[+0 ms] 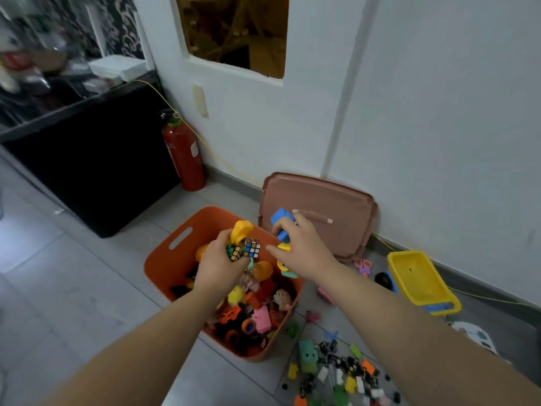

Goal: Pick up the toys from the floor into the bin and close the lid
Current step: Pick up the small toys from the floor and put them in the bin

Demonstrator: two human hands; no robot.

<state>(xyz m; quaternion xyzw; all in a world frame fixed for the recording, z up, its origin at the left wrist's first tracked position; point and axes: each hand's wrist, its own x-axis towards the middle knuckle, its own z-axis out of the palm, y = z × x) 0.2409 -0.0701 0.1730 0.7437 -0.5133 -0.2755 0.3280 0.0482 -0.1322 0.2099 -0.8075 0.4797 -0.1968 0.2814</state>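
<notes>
I hold both hands over the open bin [159, 266] so that whatever I release drops straight in. My left hand [218, 268] is curled round two cubes [248, 249] and a yellow toy [241, 229]; my right hand [300, 249] grips a blue toy [281, 219]. The lid [322, 197] leans on the wall [439, 112] behind the bin, out of the way, since loading isn't done. A heap of toys [339, 370] and a truck [418, 279] lie on the floor [73, 273] to the bin's right.

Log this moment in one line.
left hand grips cubes; right hand grips blue toy; bin open; lid against wall; toys on floor
</notes>
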